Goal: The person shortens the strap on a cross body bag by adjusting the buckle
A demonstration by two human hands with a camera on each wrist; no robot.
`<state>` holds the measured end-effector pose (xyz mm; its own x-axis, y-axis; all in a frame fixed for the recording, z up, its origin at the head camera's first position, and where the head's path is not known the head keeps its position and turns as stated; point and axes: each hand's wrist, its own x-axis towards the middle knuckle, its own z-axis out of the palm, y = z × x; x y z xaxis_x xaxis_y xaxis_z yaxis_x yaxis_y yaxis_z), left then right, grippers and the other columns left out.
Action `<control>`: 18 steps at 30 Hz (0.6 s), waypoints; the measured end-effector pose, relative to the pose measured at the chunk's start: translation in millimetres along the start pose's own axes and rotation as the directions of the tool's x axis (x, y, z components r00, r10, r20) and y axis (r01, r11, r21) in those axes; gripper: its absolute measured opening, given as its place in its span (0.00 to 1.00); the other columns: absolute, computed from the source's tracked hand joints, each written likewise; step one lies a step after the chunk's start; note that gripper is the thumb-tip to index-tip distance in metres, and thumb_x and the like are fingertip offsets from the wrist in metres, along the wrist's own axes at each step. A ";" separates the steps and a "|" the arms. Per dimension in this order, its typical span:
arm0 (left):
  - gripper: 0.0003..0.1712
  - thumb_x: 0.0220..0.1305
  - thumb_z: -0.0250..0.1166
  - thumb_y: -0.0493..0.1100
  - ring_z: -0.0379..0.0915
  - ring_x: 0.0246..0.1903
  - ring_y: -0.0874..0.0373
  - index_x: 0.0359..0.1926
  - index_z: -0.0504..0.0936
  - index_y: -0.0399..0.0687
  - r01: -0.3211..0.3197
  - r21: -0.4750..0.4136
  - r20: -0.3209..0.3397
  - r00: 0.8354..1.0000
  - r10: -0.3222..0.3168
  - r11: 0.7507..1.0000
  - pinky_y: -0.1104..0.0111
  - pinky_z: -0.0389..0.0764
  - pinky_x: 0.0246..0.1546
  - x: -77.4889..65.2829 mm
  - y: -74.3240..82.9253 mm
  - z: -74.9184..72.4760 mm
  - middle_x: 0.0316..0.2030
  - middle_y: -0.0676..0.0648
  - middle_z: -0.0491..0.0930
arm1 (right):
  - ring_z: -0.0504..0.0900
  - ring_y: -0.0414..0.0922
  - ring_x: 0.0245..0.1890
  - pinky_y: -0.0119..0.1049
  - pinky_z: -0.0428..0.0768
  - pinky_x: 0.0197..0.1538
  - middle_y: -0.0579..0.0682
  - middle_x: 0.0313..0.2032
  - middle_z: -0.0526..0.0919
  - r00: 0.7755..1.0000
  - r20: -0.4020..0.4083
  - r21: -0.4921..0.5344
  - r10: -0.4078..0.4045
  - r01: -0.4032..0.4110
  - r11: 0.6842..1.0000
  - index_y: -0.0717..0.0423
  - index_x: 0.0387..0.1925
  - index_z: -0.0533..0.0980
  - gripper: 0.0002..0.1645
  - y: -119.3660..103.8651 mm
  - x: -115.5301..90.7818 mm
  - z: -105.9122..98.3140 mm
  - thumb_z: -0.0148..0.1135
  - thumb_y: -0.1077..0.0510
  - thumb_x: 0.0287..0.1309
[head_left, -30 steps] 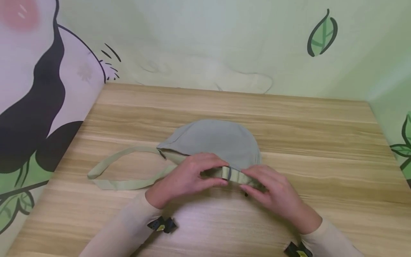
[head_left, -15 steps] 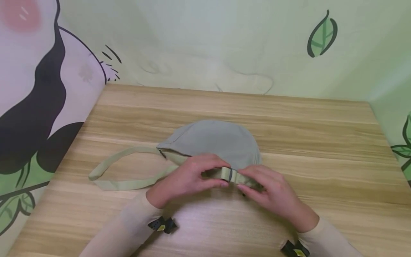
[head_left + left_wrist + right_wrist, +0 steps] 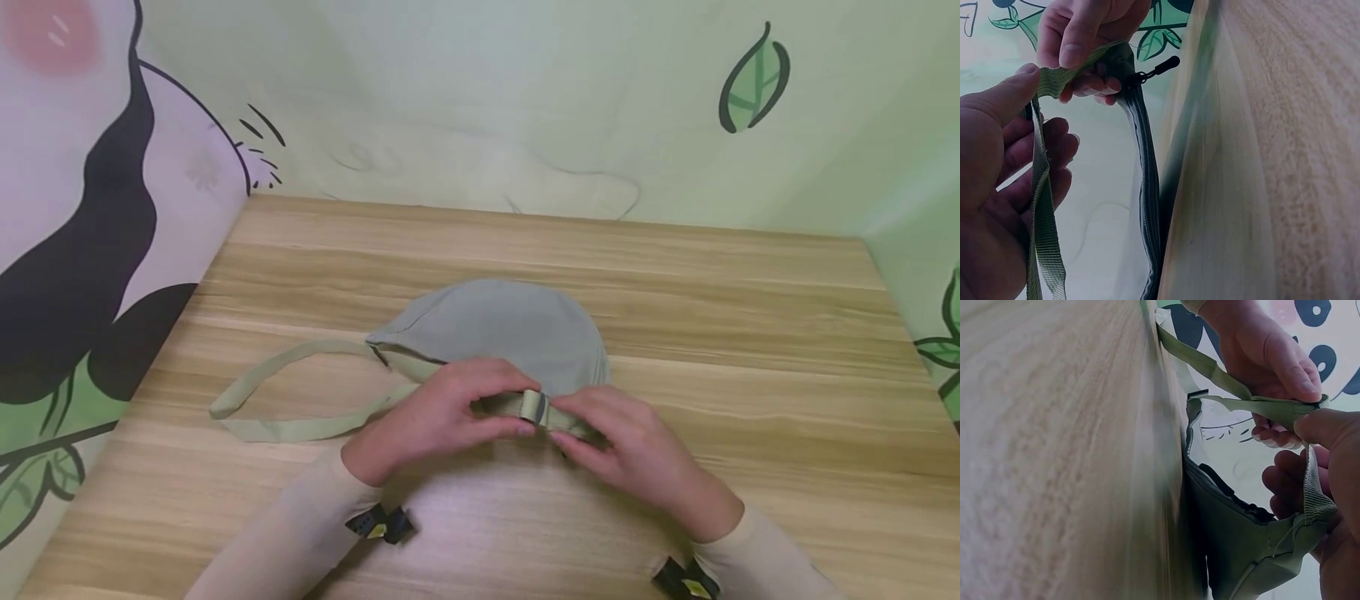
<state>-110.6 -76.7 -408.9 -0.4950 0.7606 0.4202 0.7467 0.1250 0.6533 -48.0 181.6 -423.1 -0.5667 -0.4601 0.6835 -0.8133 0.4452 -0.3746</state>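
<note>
A grey-green waist bag (image 3: 502, 329) lies on the table, its curved side away from me. Its light green webbing strap (image 3: 281, 431) makes a long loop to the left. Between my hands, the strap passes through a dark slider buckle (image 3: 542, 409). My left hand (image 3: 442, 412) pinches the strap just left of the buckle, thumb below and fingers above. Just right of it, my right hand (image 3: 645, 442) pinches the webbing near the bag's end. In the left wrist view, a zipper pull (image 3: 1163, 67) hangs from the bag's dark zipper (image 3: 1146, 169). My palms hide part of the strap.
The wood-grain table (image 3: 750, 333) reaches back to a pale green wall (image 3: 465, 100) with printed leaves. On the left stands a wall with a panda print (image 3: 112, 192). Dark wrist devices (image 3: 380, 524) sit on both sleeves.
My right hand has moved slightly left, and the webbing showing between it and the buckle has become shorter. The buckle has shifted a little right. My left hand and the bag have barely moved.
</note>
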 end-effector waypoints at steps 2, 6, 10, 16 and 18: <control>0.23 0.63 0.81 0.43 0.85 0.50 0.61 0.58 0.88 0.48 -0.005 0.010 0.002 1.000 0.005 1.000 0.67 0.86 0.56 -0.4 -0.4 -0.3 0.50 0.52 0.91 | 0.91 0.47 0.38 0.36 0.90 0.45 0.51 0.41 0.92 1.000 -0.002 0.008 0.003 -0.003 1.000 0.60 0.50 0.86 0.22 -0.6 0.5 -0.1 0.59 0.46 0.80; 0.22 0.63 0.80 0.44 0.85 0.49 0.62 0.58 0.88 0.48 -0.003 0.014 0.003 1.000 0.003 1.000 0.68 0.86 0.55 -1.2 0.3 -1.0 0.50 0.52 0.91 | 0.91 0.47 0.37 0.34 0.90 0.45 0.51 0.40 0.92 1.000 -0.014 0.015 0.012 -0.012 1.000 0.60 0.48 0.86 0.21 -2.0 2.3 -1.6 0.60 0.46 0.80; 0.22 0.64 0.80 0.46 0.85 0.50 0.64 0.57 0.88 0.50 0.025 0.014 0.005 1.000 -0.025 1.000 0.69 0.85 0.55 -2.3 1.8 -1.6 0.49 0.54 0.91 | 0.91 0.47 0.37 0.33 0.89 0.45 0.51 0.39 0.92 1.000 -0.012 0.017 0.026 -0.025 1.000 0.60 0.47 0.86 0.20 -3.4 5.4 -4.4 0.61 0.47 0.79; 0.21 0.62 0.82 0.45 0.84 0.49 0.65 0.55 0.90 0.51 0.064 0.030 0.000 0.998 -0.064 0.998 0.69 0.86 0.56 -4.1 1.3 -3.0 0.49 0.56 0.91 | 0.91 0.48 0.37 0.28 0.88 0.50 0.53 0.39 0.92 0.999 -0.017 0.060 0.046 -0.045 0.997 0.61 0.46 0.86 0.20 -4.4 6.9 -6.6 0.62 0.47 0.79; 0.21 0.61 0.82 0.44 0.85 0.49 0.65 0.55 0.90 0.51 0.067 0.036 -0.001 0.998 -0.067 0.997 0.68 0.86 0.55 -4.5 1.0 -3.6 0.48 0.56 0.91 | 0.92 0.49 0.37 0.26 0.88 0.52 0.54 0.38 0.93 0.998 -0.028 0.079 0.055 -0.053 0.995 0.62 0.45 0.87 0.21 -4.5 6.7 -6.5 0.63 0.47 0.78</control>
<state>-109.2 -82.3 -407.9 -0.5444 0.7497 0.3763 0.7276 0.1988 0.6566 -47.3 181.5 -412.8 -0.6067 -0.4133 0.6791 -0.7902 0.4065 -0.4586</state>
